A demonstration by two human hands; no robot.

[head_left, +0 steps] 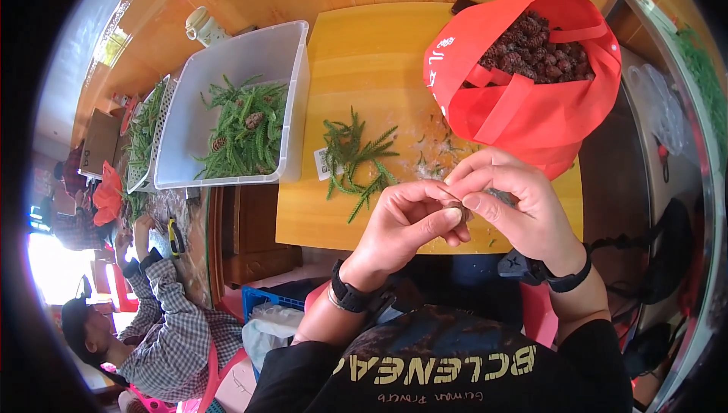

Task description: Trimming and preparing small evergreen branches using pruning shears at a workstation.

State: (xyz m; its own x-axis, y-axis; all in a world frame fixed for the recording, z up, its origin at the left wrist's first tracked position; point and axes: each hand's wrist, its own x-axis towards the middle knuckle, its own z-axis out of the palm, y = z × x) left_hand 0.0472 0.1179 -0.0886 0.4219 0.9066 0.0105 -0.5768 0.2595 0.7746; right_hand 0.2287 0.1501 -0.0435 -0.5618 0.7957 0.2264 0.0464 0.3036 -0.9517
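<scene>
My left hand (413,219) is closed, pinching a small brown piece (458,207) between thumb and fingers above the table's near edge. Fingers cover most of that piece, so its kind is hard to make out. My right hand (509,199) meets it from the other side, fingertips drawn together at the same spot; what they grip is too small to name. Green artificial pine sprigs (356,155) lie on the yellow table (364,49) just beyond my left hand, beside a white tag (321,163).
A red bag (485,113) full of brown pine cones (531,49) stands at the far right. To the left, a clear plastic bin (296,102) holds green sprigs and a few cones. Further left, a person in a checked shirt (178,345) works near yellow-handled pliers (174,237).
</scene>
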